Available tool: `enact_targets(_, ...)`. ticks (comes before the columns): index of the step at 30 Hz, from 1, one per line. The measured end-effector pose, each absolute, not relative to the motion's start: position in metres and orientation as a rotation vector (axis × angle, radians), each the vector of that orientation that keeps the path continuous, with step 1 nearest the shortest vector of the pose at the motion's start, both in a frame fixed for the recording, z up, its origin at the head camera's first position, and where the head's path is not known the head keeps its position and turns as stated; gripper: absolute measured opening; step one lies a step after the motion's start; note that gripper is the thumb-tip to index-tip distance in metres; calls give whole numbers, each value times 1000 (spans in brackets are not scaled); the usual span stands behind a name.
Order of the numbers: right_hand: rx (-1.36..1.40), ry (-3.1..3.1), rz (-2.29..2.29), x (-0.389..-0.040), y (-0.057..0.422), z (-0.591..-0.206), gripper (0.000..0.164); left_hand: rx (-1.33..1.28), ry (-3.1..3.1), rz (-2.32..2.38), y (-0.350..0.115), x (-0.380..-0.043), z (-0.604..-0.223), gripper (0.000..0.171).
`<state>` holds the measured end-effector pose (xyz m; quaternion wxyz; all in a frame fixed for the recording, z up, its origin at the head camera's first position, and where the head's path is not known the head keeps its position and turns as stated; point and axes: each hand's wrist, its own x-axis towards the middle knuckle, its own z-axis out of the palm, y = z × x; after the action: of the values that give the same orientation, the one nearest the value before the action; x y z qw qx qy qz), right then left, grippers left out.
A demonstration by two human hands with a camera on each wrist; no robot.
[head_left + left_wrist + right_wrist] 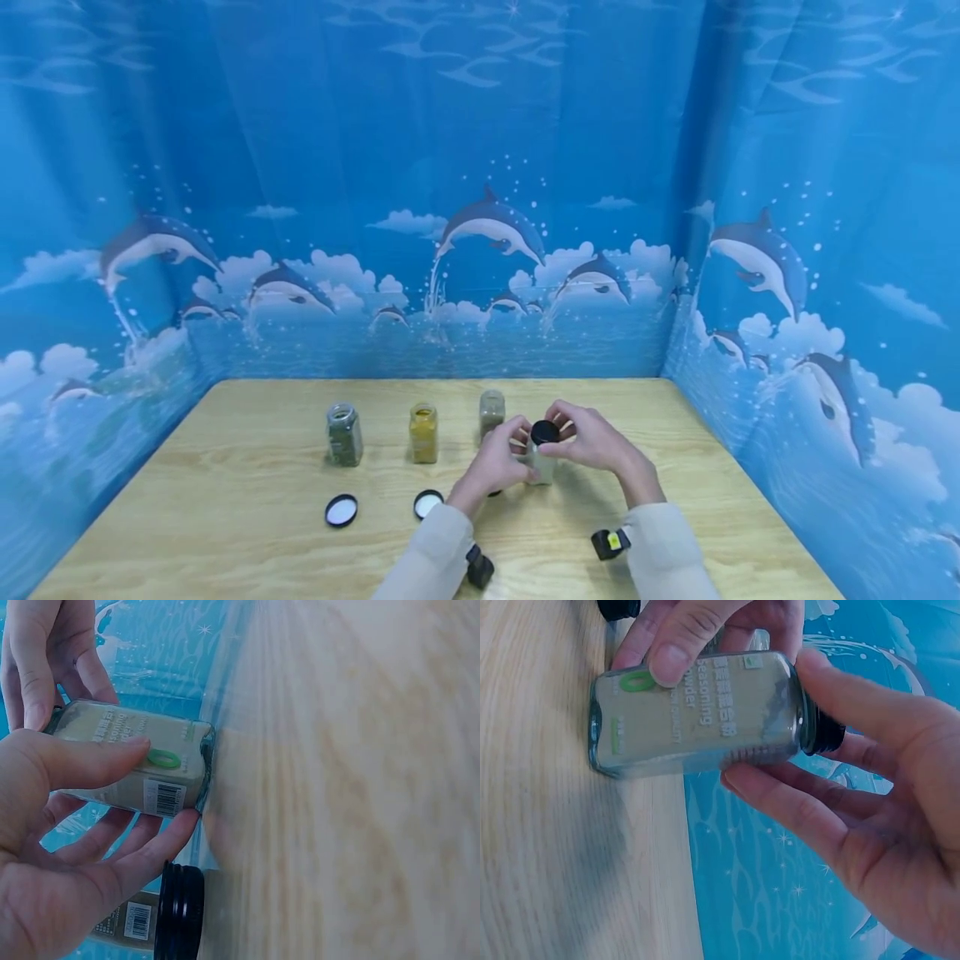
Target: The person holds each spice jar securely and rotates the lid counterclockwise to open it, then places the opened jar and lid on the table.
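My left hand (495, 460) grips a square glass seasoning jar (697, 712) of pale powder around its body, thumb on the label side. The jar stands upright at the right part of the table, its black lid (545, 432) on top. Around that lid curl the thumb and fingers of my right hand (596, 440). In the right wrist view one right fingertip also lies against the jar's side. Just behind the left hand is a jar of brownish powder (492, 410), partly hidden. A black lid (180, 911) lies before it.
Further left on the wooden table (247, 483) stand an uncapped jar of yellow powder (423, 435) and an uncapped jar of green flakes (344, 437). In front of them lie two upturned lids, one left (341, 511) and one nearer the left sleeve (427, 503). A dolphin-print curtain (450, 333) surrounds the table.
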<state>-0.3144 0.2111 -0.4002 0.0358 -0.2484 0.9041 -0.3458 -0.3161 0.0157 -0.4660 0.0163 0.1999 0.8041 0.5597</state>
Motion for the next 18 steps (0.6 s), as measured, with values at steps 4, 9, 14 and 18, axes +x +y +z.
enact_targets(4, -821, 2802, -1035, -315, 213, -402, 31, 627, 2485, 1753, 17, -315, -464, 51)
enact_targets(9, -874, 2805, -1017, -315, 213, -402, 31, 626, 2486, 1757, 17, -313, -463, 54)
enact_targets(14, -898, 2795, -1022, -315, 213, -402, 32, 616, 2506, 1760, 17, -312, -464, 56)
enact_targets(18, -920, 2794, -1012, -316, 212, -402, 32, 610, 2527, 1767, 17, -311, -464, 57)
